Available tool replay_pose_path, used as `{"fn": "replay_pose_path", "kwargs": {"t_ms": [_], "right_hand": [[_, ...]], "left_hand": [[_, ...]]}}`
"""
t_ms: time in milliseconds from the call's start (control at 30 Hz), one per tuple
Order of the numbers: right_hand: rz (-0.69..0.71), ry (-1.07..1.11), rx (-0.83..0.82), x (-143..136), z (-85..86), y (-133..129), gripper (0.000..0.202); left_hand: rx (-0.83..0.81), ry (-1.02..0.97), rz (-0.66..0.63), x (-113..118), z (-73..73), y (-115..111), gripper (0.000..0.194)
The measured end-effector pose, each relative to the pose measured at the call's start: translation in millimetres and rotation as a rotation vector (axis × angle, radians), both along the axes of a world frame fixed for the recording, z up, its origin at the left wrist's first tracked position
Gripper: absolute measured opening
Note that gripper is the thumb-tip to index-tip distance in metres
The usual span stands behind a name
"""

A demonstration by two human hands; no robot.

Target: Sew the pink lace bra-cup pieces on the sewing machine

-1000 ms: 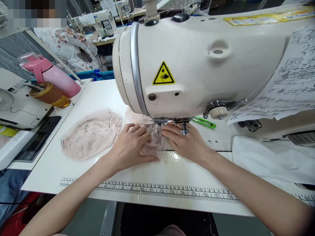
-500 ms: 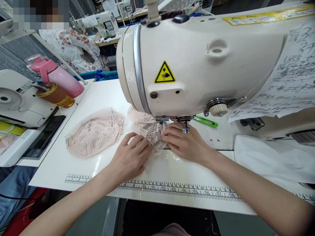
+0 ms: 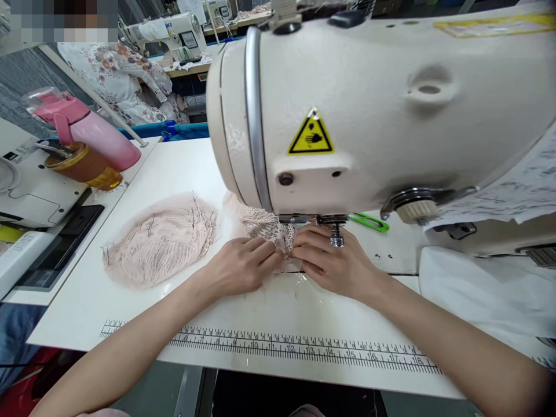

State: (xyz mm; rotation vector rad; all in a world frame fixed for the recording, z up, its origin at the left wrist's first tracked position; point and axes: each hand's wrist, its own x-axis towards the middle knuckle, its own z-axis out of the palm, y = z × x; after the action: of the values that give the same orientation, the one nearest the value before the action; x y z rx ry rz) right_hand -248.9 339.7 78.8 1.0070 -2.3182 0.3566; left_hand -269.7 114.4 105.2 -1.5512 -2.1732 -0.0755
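Across the back of the workroom, a co-worker in a white floral-print garment (image 3: 117,75) is sitting near another white sewing machine (image 3: 174,37). Closer by, a smooth white bench (image 3: 182,168) is carrying a printed black ruler scale (image 3: 295,347) along its near edge. A bulky cream sewing machine head (image 3: 356,87) with a yellow triangular warning sticker (image 3: 311,136) is looming over a pale pink, openwork lace piece (image 3: 256,220), which is lying flat, partly beneath the machine. The left hand (image 3: 243,266) is resting at this lace's near edge, its fingers curling close together; their tips are hiding, so I cannot tell whether they are pinching it. The right hand (image 3: 334,255) is lying at the lace's right side, below the needle area, its fingers pressing together; any pinch is not showing. A matching oval pink lace piece (image 3: 160,243) with dark thread ends is lying to the left, apart from both hands. Beyond the right hand, a slender bright-green tool (image 3: 382,226) is resting, while a loose white cloth (image 3: 478,289) is lying farther right.
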Motion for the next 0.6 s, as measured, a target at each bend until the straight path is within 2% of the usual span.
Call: {"fn": "replay_pose_path", "kwargs": {"t_ms": [100, 167, 367, 500, 600], "right_hand": [[-0.054, -0.047, 0.021, 3, 1.1, -2, 0.021], [-0.081, -0.088, 0.023, 4, 2.3, -5, 0.029], [0.046, -0.081, 0.054, 3, 1.1, -9, 0.016], [0.075, -0.063, -0.011, 3, 2.6, -8, 0.019], [0.069, -0.023, -0.04, 3, 5.3, -7, 0.017]], "left_hand": [[-0.012, 0.07, 0.008, 1, 0.4, -2, 0.018], [-0.015, 0.093, 0.002, 2, 2.1, -2, 0.018], [0.022, 0.121, -0.006, 3, 4.4, -1, 0.02], [0.067, 0.07, 0.043, 2, 0.5, 0, 0.022], [0.078, -0.067, 0.083, 1, -5.6, 1, 0.019]]}}
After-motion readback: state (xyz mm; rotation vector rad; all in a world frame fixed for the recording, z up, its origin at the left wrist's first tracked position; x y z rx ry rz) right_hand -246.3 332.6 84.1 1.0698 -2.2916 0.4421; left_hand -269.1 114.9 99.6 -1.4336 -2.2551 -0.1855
